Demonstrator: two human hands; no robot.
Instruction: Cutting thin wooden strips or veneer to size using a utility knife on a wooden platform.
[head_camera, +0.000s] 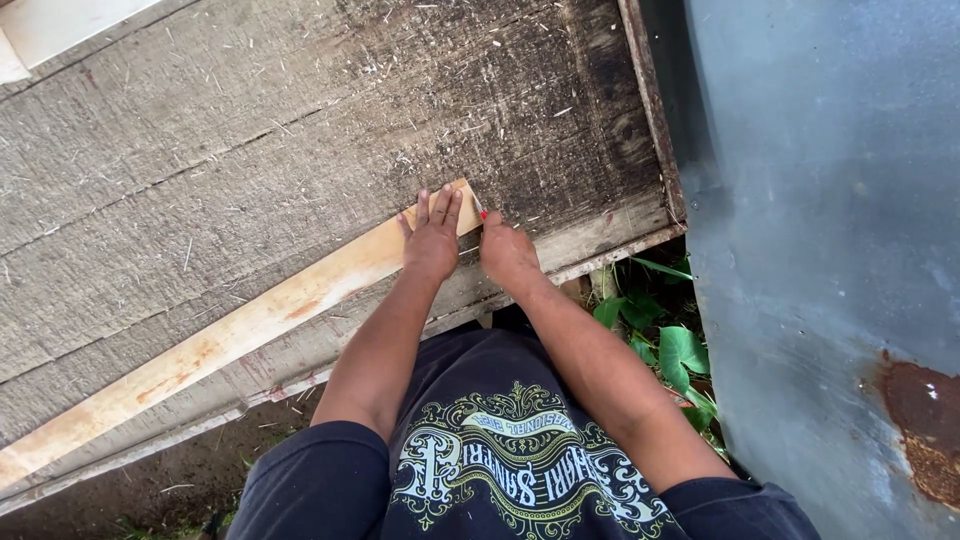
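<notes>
Left hand flat, fingers spread, pinning long pale wooden strip on weathered grey plank desk. Right hand grip closed on small red-tipped pencil, tip at strip's 1 o'clock end. Marking apparently under way; no line visible, strip uncut.

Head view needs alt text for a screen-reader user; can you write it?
A person's left hand presses flat on a long pale wooden strip lying on a weathered workbench, while the right hand holds a red pencil at its end.

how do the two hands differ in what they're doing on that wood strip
The left hand lies flat, fingers spread, pressing on the pale wood strip; the right hand is curled around a small red-tipped pencil. The left hand rests fully on the strip, while the right hand sits just past its end, on the weathered bench top. Both reach forward side by side near the strip's end.
</notes>
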